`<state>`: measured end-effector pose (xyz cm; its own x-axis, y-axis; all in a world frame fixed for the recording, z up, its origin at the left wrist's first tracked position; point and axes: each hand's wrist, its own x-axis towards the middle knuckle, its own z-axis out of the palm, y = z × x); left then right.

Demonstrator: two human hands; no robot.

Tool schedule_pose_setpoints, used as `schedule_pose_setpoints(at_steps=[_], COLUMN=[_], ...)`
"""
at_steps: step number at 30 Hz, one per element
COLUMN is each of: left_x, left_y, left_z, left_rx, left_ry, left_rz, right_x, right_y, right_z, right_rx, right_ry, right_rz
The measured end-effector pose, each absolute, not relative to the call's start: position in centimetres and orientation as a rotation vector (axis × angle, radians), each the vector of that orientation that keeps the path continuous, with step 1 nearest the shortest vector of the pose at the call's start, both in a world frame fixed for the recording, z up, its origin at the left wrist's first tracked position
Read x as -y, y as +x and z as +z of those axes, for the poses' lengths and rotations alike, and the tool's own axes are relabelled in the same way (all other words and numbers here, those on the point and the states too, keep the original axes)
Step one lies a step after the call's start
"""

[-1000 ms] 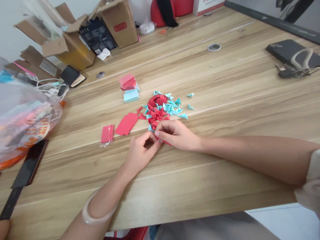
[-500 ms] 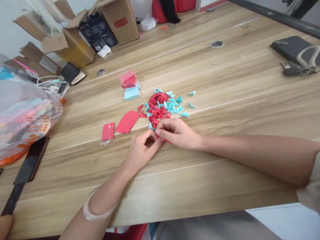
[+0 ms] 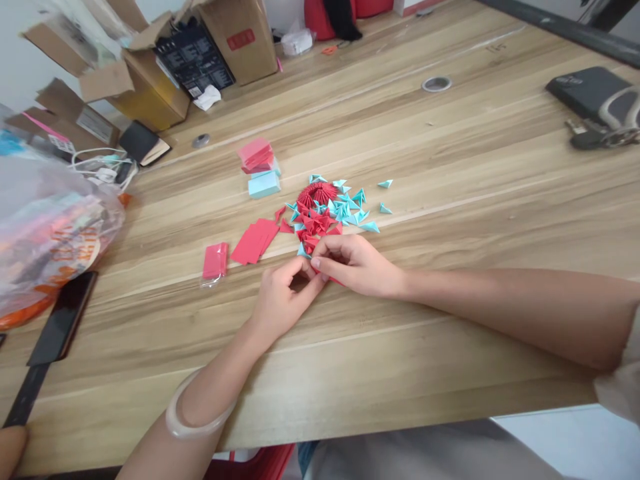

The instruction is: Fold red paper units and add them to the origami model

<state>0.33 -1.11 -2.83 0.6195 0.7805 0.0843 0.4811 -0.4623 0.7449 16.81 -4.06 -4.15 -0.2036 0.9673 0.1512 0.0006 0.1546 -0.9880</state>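
My left hand (image 3: 284,297) and my right hand (image 3: 355,267) meet fingertip to fingertip, both pinching a small piece of red paper (image 3: 336,280). Most of that paper is hidden behind my fingers. Just beyond them lies a pile of folded red paper triangles (image 3: 315,223), mixed with folded light-blue paper triangles (image 3: 345,212). A ring-like red assembly of folded pieces (image 3: 317,193) sits at the back of the pile. Flat red paper sheets (image 3: 255,241) lie fanned out to the left, beside a wrapped pack of red paper (image 3: 215,261).
Stacked red paper packs (image 3: 257,155) and a light-blue paper block (image 3: 264,185) stand behind. At left are a plastic bag (image 3: 55,227), a phone (image 3: 65,313) and open cardboard boxes (image 3: 155,93). Keys (image 3: 590,137) and a black device (image 3: 590,93) lie at right. Another hand (image 3: 11,450) shows bottom left.
The view has shifted very slightly. My hands keep the same pinch on the red paper, and the pile looks unchanged.
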Motion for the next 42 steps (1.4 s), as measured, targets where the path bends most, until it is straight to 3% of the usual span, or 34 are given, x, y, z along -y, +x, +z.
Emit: schedule_pose_setpoints(at_steps=[42], left_x=[1.20], left_y=[0.36], left_z=[-3.02], left_rx=[-0.983], left_ry=[2.107], left_rz=[0.602], right_x=[3.99], right_y=[16.75], right_z=[-4.24], right_rx=[1.423], right_ry=[-1.001], right_rz=[1.234])
